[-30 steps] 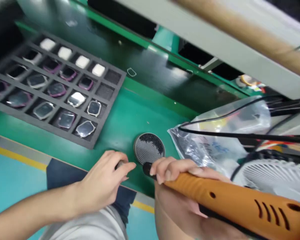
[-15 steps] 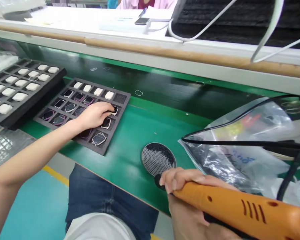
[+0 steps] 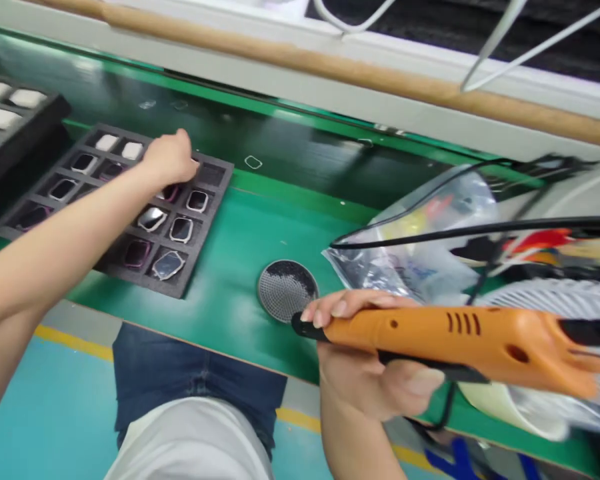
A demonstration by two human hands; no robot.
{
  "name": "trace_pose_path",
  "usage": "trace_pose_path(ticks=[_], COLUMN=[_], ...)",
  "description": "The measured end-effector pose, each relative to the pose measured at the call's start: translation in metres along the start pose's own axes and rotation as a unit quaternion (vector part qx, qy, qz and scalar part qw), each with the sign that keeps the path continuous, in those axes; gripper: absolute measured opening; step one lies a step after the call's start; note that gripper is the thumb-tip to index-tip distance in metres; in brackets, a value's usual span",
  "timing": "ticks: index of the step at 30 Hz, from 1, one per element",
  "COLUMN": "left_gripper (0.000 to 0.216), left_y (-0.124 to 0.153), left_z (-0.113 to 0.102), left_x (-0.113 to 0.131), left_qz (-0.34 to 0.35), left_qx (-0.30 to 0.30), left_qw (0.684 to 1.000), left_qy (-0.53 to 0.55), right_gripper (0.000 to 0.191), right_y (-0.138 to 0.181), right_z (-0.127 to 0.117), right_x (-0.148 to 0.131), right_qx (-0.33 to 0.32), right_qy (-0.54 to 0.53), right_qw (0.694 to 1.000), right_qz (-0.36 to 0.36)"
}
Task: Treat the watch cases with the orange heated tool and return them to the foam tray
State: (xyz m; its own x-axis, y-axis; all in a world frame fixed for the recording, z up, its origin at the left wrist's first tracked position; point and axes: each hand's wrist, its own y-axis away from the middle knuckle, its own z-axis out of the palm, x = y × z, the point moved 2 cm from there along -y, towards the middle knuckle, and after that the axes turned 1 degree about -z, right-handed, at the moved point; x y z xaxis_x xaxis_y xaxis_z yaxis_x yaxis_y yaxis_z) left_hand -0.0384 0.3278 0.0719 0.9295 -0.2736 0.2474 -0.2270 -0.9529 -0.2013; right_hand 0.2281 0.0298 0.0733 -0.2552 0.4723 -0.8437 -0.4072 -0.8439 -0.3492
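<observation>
My left hand (image 3: 173, 159) is over the back row of a dark foam tray (image 3: 193, 257), fingers bent and closed. Its fingertips are hidden behind the hand, so I cannot make out what they hold. White blocks (image 3: 132, 150) sit in that row. Watch-like frames (image 3: 197, 201), some silver and some purple, fill other pockets; one (image 3: 153, 219) lies tilted. My right hand (image 3: 357, 390) is wrapped around an orange handheld power tool (image 3: 425, 330) with a black nose. The nose points at a round dish with a dotted surface (image 3: 287, 291) on the green bench.
Another foam tray (image 3: 55, 110) with white blocks stands at the left. A clear plastic bag (image 3: 410, 240) and a black cable (image 3: 480, 227) lie at the right. A thin outline ring (image 3: 253, 162) lies behind the tray. A raised shelf edge (image 3: 280, 63) runs along the back.
My left hand has moved from a silver watch frame in the second row to the back row. My right hand has swung the orange tool nearer level. The view has tilted downward.
</observation>
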Motion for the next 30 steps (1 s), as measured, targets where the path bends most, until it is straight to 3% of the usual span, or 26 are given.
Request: trace_pose_path(ticks=[2,4,7,11,13,15,18,21,26,30], left_gripper=[0.053,0.062,0.059,0.021,0.02,0.025,0.034,0.034,0.024,0.027], left_y=[-0.003,0.011,0.07,0.188,0.234,0.259,0.268,0.266,0.272,0.287], left_z=[-0.013,-0.031,-0.048,-0.023,-0.001,0.016,0.027,0.03,0.044,0.044], left_x=[0.006,0.021,0.059,0.113,0.125,0.127,0.13,0.147,0.178,0.174], left_qz=[0.002,0.021,0.075,0.207,0.247,0.262,0.246,0.251,0.247,0.24], left_qx=[0.002,0.016,0.036,-0.056,-0.108,-0.121,-0.068,-0.028,-0.018,-0.02], left_qw=[1.0,0.999,0.996,0.965,0.949,0.946,0.959,0.958,0.956,0.953], left_qy=[0.009,0.018,0.034,0.151,0.166,0.145,0.122,0.136,0.156,0.183], right_gripper=[0.044,0.044,0.046,0.048,0.05,0.051,0.049,0.045,0.045,0.05], right_y=[-0.003,-0.004,-0.005,-0.003,-0.002,-0.001,0.0,0.001,0.001,0.006], right_z=[-0.005,-0.01,-0.014,-0.016,-0.016,-0.016,-0.016,-0.012,-0.003,0.001], right_x=[-0.003,-0.005,-0.004,-0.002,-0.001,0.0,0.002,0.001,-0.002,-0.003], right_qx=[0.013,0.026,0.046,0.057,0.054,0.051,0.049,0.044,0.052,0.047], right_qy=[0.012,0.022,0.027,0.03,0.035,0.043,0.054,0.063,0.061,0.073], right_qw=[1.0,0.999,0.999,0.998,0.998,0.998,0.997,0.997,0.996,0.996], right_qz=[-0.001,-0.001,-0.001,0.005,0.007,0.006,-0.003,-0.013,-0.029,-0.022])
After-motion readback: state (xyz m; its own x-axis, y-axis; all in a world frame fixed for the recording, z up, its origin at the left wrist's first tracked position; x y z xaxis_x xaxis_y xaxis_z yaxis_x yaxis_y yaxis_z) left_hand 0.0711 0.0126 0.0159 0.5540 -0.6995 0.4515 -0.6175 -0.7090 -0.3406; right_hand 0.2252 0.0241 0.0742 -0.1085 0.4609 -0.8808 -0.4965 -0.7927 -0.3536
